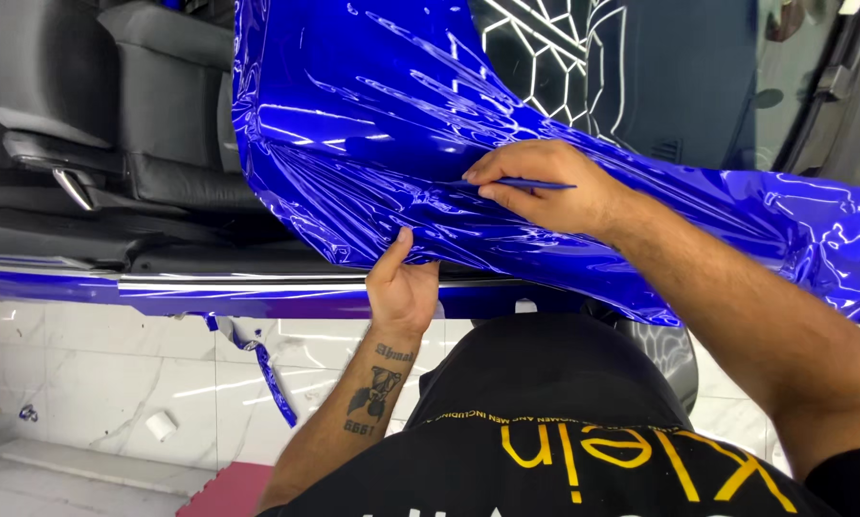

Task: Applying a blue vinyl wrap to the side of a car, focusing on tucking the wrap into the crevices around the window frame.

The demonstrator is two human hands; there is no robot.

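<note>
Right hand [545,187] lies on top of the shiny blue plastic wrap sheet [372,124], and its fingers are pinched shut on a thin blue blade-like tool [530,183]. The tool lies almost flat, with its point sticking out to the right past the knuckles. The left hand [403,282] comes up from below, a little lower and to the left. It is closed on the bottom edge of the same sheet, with the thumb on the front and the other fingers tucked behind, where they cannot be seen. The sheet hangs down over the open side of a car and is full of wrinkles and bright streaks of light. It spreads from the top of the view down to the long blue car sill [162,287] and runs off the right side. Behind it on the left is a grey car seat [152,105], partly covered by the sheet. Below the sill is a white marble floor [95,383]. On the floor lie a twisted strip of blue wrap scrap [275,383], a small white roll [162,424] and a red foam mat [238,493], cut off at the bottom. The person's black shirt [545,412] fills the bottom middle and hides the floor under the hands. How the tool's tip meets the sheet is hard to make out.
</note>
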